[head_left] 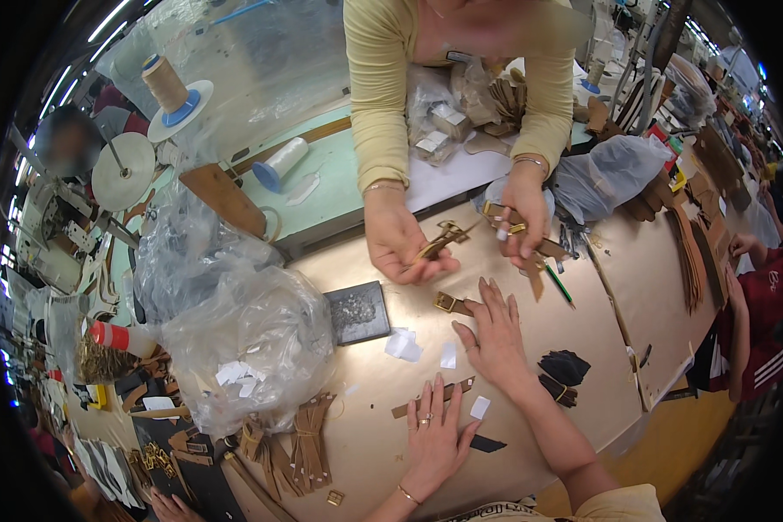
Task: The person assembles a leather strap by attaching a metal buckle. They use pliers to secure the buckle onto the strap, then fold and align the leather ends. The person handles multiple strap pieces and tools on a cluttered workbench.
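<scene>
My left hand [437,432] lies with fingers stretched over a short brown leather strip [411,405] on the table. A dark strip [487,444] and a small white paper piece [479,407] are beside it. Farther forward, my right hand [498,337] rests with fingers apart at a brown leather strap with a gold buckle [445,302]; the strap's end runs to the fingers and is partly hidden. Across the table, a co-worker's hands hold more brown buckled straps [446,241]. A green pencil [558,285] lies below those hands.
A dark square block [358,312] and white paper pieces [403,344] lie left of my hands. Beyond are a large clear plastic bag [244,348] and bundled brown strips [311,442]. Dark strips in a bundle [564,369] lie to the right. A loose gold buckle [335,498] is near the front edge.
</scene>
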A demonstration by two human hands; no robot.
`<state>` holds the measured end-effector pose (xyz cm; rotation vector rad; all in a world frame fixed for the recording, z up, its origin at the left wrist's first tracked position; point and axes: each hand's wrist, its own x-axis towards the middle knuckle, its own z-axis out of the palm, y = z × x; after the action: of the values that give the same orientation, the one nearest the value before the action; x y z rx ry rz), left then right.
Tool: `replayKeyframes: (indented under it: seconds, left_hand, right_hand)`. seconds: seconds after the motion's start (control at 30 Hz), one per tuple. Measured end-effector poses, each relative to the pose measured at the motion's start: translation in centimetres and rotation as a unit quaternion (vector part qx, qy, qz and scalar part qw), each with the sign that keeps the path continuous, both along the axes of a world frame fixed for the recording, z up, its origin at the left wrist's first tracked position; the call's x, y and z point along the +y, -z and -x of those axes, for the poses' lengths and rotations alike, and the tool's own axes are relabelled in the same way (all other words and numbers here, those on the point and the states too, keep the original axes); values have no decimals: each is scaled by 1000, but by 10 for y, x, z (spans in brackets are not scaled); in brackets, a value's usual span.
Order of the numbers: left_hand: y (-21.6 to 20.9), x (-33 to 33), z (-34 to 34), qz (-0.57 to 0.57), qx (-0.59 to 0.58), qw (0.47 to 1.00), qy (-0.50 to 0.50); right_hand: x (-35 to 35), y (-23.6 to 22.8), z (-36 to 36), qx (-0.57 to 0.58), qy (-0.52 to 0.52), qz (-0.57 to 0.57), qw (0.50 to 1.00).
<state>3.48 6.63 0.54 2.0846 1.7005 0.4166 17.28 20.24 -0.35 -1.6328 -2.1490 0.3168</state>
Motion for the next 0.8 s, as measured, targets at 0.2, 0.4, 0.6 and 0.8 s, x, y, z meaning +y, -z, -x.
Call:
replayKeyframes:
  seconds: [0.2,0.4,0.6,0.8]
  left_hand:
    - [0,0,1,4,-7,1000,-1]
    - [-2,1,0,-2,2,1000,-3]
    - [-3,1,1,9,-11,1000,5]
    - [-2,1,2,4,-18,1000,6]
  right_hand:
    - [0,-2,0,0,0,-1,1000]
    - [0,-1,2,13,9,-7,1000]
    - [-1,1,0,20,5,-3,1000]
    - [0,4,1,18,15,-15,1000]
